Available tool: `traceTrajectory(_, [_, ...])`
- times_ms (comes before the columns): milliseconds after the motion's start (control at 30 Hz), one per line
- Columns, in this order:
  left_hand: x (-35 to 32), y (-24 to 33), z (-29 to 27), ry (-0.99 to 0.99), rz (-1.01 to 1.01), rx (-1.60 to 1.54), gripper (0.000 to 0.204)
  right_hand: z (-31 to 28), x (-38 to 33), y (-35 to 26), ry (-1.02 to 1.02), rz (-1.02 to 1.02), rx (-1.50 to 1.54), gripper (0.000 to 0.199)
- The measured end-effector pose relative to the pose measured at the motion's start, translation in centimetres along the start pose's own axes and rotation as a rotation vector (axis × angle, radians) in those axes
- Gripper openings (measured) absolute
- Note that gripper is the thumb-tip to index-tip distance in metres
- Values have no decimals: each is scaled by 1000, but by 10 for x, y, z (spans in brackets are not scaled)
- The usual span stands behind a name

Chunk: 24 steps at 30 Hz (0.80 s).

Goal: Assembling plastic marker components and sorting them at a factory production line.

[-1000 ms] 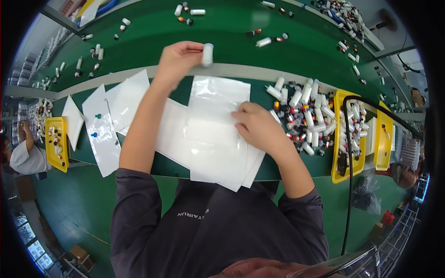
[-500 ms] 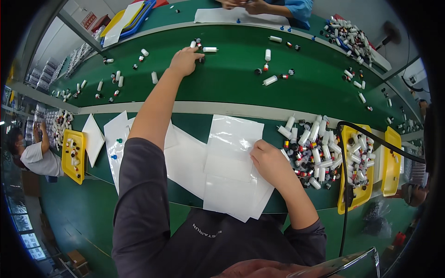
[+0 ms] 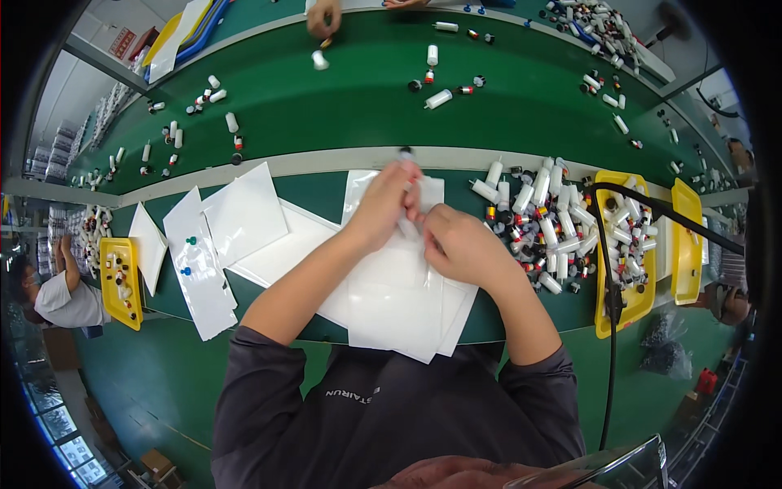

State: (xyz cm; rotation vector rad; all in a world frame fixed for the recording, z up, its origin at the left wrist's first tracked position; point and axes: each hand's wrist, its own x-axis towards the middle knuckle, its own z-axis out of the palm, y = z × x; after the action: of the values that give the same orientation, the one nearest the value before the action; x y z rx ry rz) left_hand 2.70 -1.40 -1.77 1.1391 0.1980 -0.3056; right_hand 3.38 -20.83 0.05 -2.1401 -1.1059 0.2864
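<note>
My left hand (image 3: 381,205) and right hand (image 3: 460,244) pinch the top edge of a thin, limp, slippery plastic bag (image 3: 399,293), best held at that rim.

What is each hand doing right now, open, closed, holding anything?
Left hand: fingers curled at the top edge of the white bags; what it pinches cannot be told.
Right hand: closed grip on the same bags' top edge.
</note>
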Motion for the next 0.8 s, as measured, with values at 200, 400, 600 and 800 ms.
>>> traceTrajectory(200, [3,-6,-15,-50,-13,-291,38,1,1,16,488,406,538,20])
traceTrajectory(400, [-13,5,18,-107,7,-719,44,22,20,-18,659,127,372,55])
traceTrajectory(600, [-7,-14,5,-160,151,-247,44,33,17,13,627,189,701,51])
traceTrajectory(800, [-2,-4,-24,-443,41,-364,48,10,11,17,687,43,758,50])
